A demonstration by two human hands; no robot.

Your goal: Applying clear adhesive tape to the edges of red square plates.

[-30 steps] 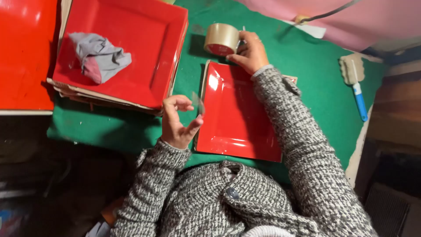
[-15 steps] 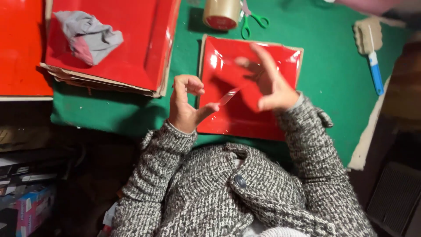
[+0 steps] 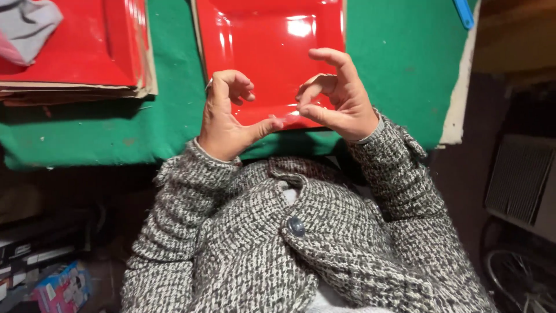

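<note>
A glossy red square plate [image 3: 272, 35] lies on a green mat [image 3: 399, 64] right in front of me. Both hands hover over its near edge, thumbs almost touching. My left hand [image 3: 229, 113] has its fingers curled in and its thumb stretched to the right. My right hand [image 3: 336, 95] pinches with forefinger and thumb, the other fingers raised. A thin strip of clear tape [image 3: 288, 117] seems to run between the two hands; it is barely visible against the plate. Grey tweed sleeves cover both arms.
To the left, a stack of red plates [image 3: 75, 46] rests on cardboard [image 3: 75, 93], with a grey cloth [image 3: 26, 26] on top. A blue handle [image 3: 463, 11] shows at the top right. The mat's right edge [image 3: 460, 87] drops to dark floor clutter.
My view has dropped closer, so the tape roll and scissors are out of frame. My right hand left the roll and met my left hand over the plate's near edge.
</note>
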